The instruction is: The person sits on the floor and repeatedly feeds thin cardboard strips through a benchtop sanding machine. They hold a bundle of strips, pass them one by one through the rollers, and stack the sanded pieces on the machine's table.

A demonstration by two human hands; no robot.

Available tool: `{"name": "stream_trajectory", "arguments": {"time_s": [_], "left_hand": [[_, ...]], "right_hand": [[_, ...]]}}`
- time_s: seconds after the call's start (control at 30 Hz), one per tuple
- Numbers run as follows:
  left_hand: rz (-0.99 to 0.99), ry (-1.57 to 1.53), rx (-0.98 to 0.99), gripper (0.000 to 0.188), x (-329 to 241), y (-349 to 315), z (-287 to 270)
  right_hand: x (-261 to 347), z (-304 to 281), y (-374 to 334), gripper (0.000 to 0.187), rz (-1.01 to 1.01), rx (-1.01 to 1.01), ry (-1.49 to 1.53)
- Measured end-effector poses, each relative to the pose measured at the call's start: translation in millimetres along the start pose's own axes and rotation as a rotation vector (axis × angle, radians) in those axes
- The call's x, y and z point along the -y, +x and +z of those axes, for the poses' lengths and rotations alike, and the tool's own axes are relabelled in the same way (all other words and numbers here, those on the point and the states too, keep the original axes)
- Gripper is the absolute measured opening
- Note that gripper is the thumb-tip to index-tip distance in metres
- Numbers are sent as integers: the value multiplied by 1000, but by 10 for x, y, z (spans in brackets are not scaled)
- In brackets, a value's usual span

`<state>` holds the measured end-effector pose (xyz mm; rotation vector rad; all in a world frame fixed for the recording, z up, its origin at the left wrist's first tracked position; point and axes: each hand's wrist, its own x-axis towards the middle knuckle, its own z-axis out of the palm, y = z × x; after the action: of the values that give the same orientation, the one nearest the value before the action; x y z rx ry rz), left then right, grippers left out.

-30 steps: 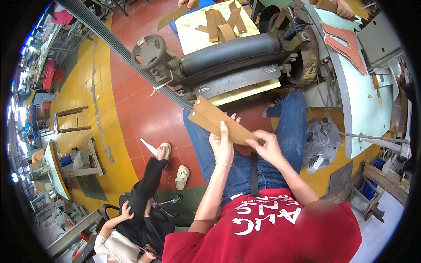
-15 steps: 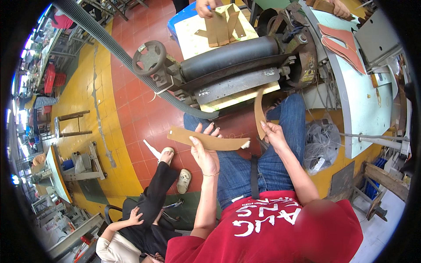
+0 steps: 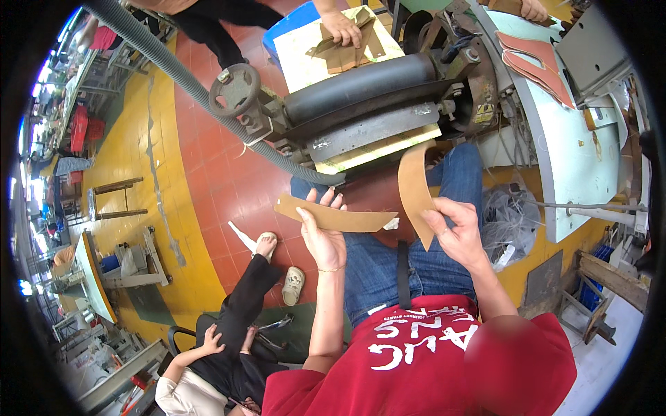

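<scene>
My left hand (image 3: 323, 244) is closed on a tan leather-like strip (image 3: 350, 218), thumb on top and fingers behind. The strip lies nearly level above my lap, with a small white bit at its right end. In my right hand (image 3: 458, 232) a second tan strip (image 3: 415, 184) is pinched near its lower end. This one stands upright and bends at the top, its broad face toward me. The two strips are close together but apart. Just beyond them is a machine with a dark roller (image 3: 361, 87) and a curved metal guard (image 3: 378, 130).
Across the machine, another person's hand (image 3: 342, 29) rests on brown pieces (image 3: 347, 59) on a yellowish board. A grey hose (image 3: 163, 62) and handwheel (image 3: 234, 90) stand at left. At right are a pale table (image 3: 586, 166) with orange-brown pieces (image 3: 538, 66) and a plastic bag (image 3: 510, 222).
My right hand has moved up and right, turning its strip so the broad face shows. The left strip shifted slightly right. Across the machine, the other person's hand moved down onto the brown pieces.
</scene>
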<state>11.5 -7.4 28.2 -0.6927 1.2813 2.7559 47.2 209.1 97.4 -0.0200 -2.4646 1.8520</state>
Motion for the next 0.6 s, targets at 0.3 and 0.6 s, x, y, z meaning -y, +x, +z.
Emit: {"name": "stream_trajectory", "arguments": {"time_s": [0.3,0.6], "left_hand": [[-24,24,6,53,30,-30,-86],[-43,50,22,54,72,-41,-99]], "right_hand": [[-1257,446,7,28,455,-81,302],[-1588,525,-130,30,591,-76,418]]}}
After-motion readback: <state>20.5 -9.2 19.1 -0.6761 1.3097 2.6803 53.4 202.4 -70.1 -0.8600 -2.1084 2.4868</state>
